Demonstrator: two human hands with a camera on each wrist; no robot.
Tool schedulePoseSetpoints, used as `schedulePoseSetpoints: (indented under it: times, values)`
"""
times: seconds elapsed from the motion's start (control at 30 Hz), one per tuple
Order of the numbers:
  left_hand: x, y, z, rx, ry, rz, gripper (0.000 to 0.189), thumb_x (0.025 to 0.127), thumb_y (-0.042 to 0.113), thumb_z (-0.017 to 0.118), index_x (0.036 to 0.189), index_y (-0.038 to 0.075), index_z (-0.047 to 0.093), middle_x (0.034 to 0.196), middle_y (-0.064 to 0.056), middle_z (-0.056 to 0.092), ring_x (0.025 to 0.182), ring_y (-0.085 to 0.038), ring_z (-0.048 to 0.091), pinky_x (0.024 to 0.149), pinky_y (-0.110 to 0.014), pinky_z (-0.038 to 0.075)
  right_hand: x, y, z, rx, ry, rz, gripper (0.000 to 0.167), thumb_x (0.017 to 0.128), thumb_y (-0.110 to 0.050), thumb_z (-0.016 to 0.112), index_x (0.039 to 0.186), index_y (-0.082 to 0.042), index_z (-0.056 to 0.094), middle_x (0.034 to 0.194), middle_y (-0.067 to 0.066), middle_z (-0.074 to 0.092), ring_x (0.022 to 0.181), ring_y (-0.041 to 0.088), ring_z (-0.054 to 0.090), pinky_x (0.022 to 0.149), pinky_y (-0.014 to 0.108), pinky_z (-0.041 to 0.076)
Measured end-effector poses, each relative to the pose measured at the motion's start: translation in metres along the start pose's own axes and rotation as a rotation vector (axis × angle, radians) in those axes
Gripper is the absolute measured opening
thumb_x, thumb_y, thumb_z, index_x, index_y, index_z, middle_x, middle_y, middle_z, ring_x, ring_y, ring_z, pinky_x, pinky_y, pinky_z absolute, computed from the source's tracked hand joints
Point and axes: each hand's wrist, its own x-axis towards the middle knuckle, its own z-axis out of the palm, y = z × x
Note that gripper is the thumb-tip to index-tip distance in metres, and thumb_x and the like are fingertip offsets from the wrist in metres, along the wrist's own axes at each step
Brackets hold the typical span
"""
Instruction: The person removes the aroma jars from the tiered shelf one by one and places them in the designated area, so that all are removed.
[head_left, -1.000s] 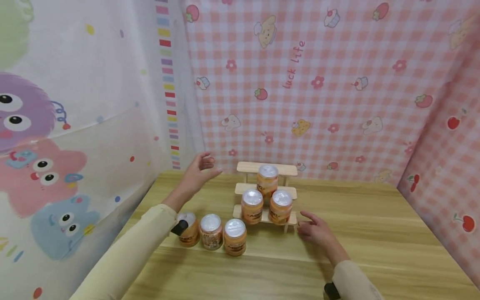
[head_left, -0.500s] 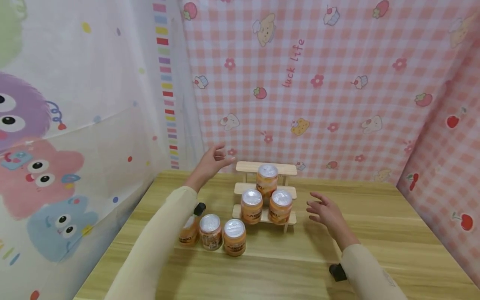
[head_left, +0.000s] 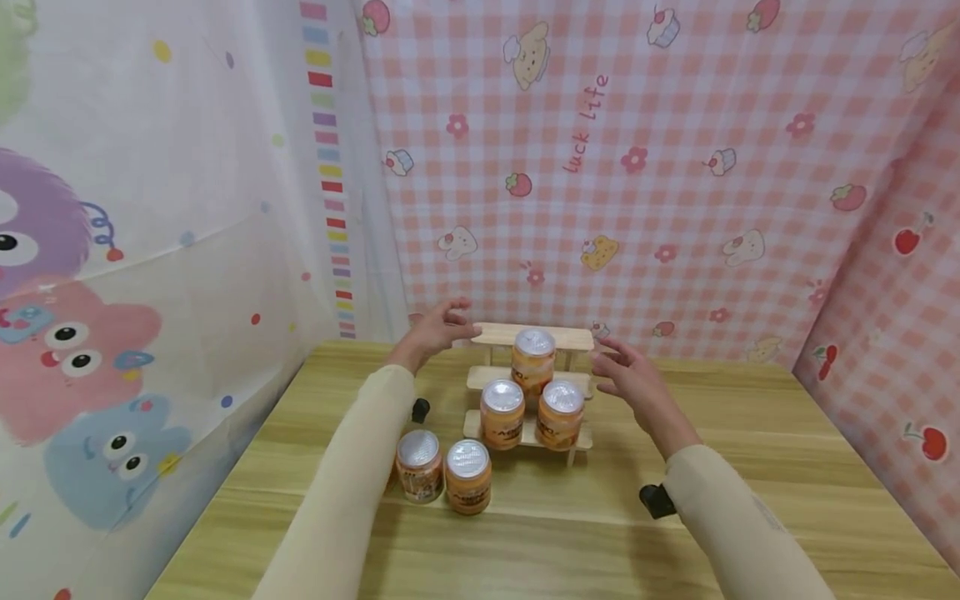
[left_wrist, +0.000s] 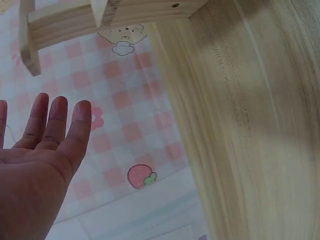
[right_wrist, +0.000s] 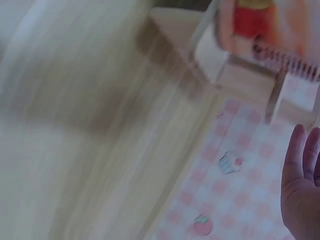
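Note:
A small three-step wooden stand [head_left: 495, 334] holds orange-labelled cans with silver lids. One can [head_left: 533, 371] is on the middle step; a left can [head_left: 502, 421] and a right can [head_left: 560, 421] share the lowest. My left hand [head_left: 438, 329] is at the left end of the top step, thumb tip by its edge, fingers loosely extended. In the left wrist view its fingers [left_wrist: 75, 127] stand apart from the wood. At the stand's right end, my right hand [head_left: 633, 383] reaches in with fingers spread. The right wrist view shows its fingers [right_wrist: 294, 155] straight, holding nothing.
On the wooden table [head_left: 555, 550], front left of the stand, are a can with a patterned label [head_left: 420, 473] and an orange can [head_left: 468, 483]. Another can is mostly hidden behind the left sleeve [head_left: 352, 467]. A pink checked cloth [head_left: 675, 208] hangs behind.
My left hand has moved right to the stand's top step. My right hand has swung out, then up and inward to the stand's right end. The cans have stayed put.

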Motion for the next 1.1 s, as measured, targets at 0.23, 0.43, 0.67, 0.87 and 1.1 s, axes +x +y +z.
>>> schedulePoseSetpoints:
  times: [0.23, 0.43, 0.67, 0.87, 1.1]
  values:
    - [0.004, -0.009, 0.004, 0.011, 0.002, -0.048, 0.057, 0.091, 0.023, 0.075, 0.141, 0.016, 0.049, 0.140, -0.017, 0.051, 0.125, -0.034, 0.051, 0.101, -0.049, 0.042, 0.010, -0.013, 0.032, -0.068, -0.055, -0.064, 0.070, 0.098, -0.028, 0.065, 0.156, -0.012, 0.030, 0.148, 0.021, 0.040, 0.135, 0.037, 0.041, 0.107, 0.051, 0.040]
    - [0.006, -0.016, 0.007, 0.034, 0.010, -0.046, 0.053, 0.090, 0.022, 0.075, 0.138, 0.013, 0.053, 0.130, -0.014, 0.058, 0.115, -0.029, 0.055, 0.092, -0.044, 0.047, 0.019, -0.014, 0.049, -0.149, -0.069, -0.096, 0.074, 0.094, -0.027, 0.070, 0.155, -0.010, 0.031, 0.149, 0.021, 0.040, 0.136, 0.037, 0.040, 0.108, 0.049, 0.039]
    - [0.006, -0.022, 0.012, 0.059, 0.005, -0.036, 0.048, 0.091, 0.028, 0.074, 0.133, 0.015, 0.057, 0.129, -0.013, 0.058, 0.120, -0.030, 0.054, 0.098, -0.051, 0.046, 0.022, -0.015, 0.058, -0.185, -0.097, -0.106, 0.077, 0.092, -0.025, 0.074, 0.155, -0.010, 0.032, 0.149, 0.022, 0.042, 0.132, 0.036, 0.044, 0.105, 0.048, 0.041]
    - [0.007, -0.024, 0.014, 0.089, 0.001, -0.028, 0.050, 0.092, 0.032, 0.073, 0.136, 0.016, 0.056, 0.129, -0.014, 0.058, 0.122, -0.031, 0.053, 0.096, -0.050, 0.047, 0.025, -0.015, 0.061, -0.219, -0.094, -0.111, 0.083, 0.089, -0.023, 0.077, 0.156, -0.011, 0.030, 0.149, 0.020, 0.042, 0.133, 0.036, 0.043, 0.106, 0.049, 0.040]
    - [0.008, -0.024, 0.013, 0.077, -0.004, -0.049, 0.051, 0.091, 0.032, 0.073, 0.137, 0.016, 0.055, 0.133, -0.016, 0.056, 0.124, -0.033, 0.051, 0.100, -0.055, 0.044, 0.025, -0.015, 0.062, -0.245, -0.074, -0.129, 0.079, 0.087, -0.023, 0.079, 0.153, -0.012, 0.036, 0.146, 0.017, 0.046, 0.131, 0.035, 0.047, 0.102, 0.048, 0.044]
